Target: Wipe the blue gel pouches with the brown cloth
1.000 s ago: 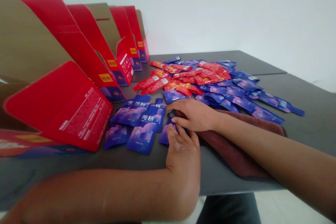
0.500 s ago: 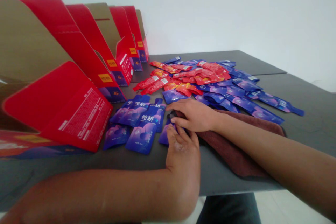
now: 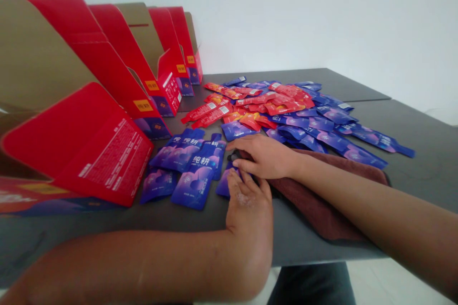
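Note:
My left hand (image 3: 249, 205) lies on the dark table with its fingers spread flat, some of them partly on a blue-purple pouch (image 3: 223, 184). My right hand (image 3: 268, 155) rests just beyond it, palm down, with thumb and index finger apart; its thumb crosses the left fingertips. Between that thumb and index finger a small dark object (image 3: 233, 156) shows, too hidden to name. Under the right wrist lies a brown cloth (image 3: 318, 205). Several overlapping blue-purple pouches (image 3: 193, 178) lie left of my hands, with white lettering. Neither hand visibly lifts anything.
Several red cardboard boxes (image 3: 143, 83) with raised flaps stand in a row at the left; the nearest box's flap (image 3: 103, 147) leans toward the pouches. Behind my hands is a mixed pile of red pouches (image 3: 265, 100) and blue pouches (image 3: 322, 119). A white wall (image 3: 286, 19) rises behind the table.

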Motion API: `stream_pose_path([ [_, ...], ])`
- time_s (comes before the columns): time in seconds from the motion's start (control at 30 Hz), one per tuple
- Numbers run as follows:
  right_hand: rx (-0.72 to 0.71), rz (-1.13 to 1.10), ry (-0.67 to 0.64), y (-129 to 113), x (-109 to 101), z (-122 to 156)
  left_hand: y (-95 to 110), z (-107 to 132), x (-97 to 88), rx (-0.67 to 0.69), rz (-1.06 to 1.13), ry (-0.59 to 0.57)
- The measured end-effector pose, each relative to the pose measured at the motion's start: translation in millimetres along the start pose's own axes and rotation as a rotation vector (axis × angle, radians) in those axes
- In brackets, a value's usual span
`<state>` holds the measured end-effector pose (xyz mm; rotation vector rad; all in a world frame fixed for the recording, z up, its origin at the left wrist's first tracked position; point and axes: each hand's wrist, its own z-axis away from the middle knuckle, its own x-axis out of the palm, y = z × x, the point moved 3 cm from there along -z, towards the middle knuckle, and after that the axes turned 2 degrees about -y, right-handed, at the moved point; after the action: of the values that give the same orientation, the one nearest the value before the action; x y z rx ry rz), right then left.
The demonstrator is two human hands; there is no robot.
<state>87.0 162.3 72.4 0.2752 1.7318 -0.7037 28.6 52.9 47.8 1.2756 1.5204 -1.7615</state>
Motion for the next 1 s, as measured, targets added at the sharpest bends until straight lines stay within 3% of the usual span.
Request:
stream_pose_path([
  [1.0, -0.015, 0.011, 0.007, 2.4, 3.0, -0.3, 0.8, -2.8, 0.4, 0.016, -0.046, -0.018],
])
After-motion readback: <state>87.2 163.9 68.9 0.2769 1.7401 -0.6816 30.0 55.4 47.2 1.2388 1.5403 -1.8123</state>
